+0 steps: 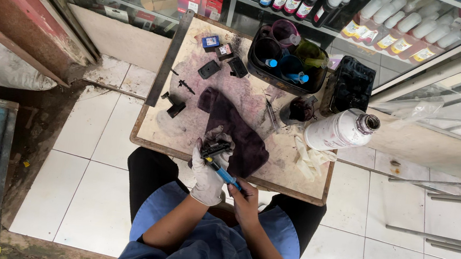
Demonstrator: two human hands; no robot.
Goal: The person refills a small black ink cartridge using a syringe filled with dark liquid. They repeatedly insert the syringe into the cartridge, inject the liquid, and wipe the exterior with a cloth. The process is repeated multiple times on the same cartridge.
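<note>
While gripped, syringe (225, 176) tip up-left.

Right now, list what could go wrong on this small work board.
The bare right hand works the blue syringe into the black cartridge held by the gloved left hand; ink could stain skin. The white bottle lies uncapped at the board's edge and might leak or roll off.
</note>
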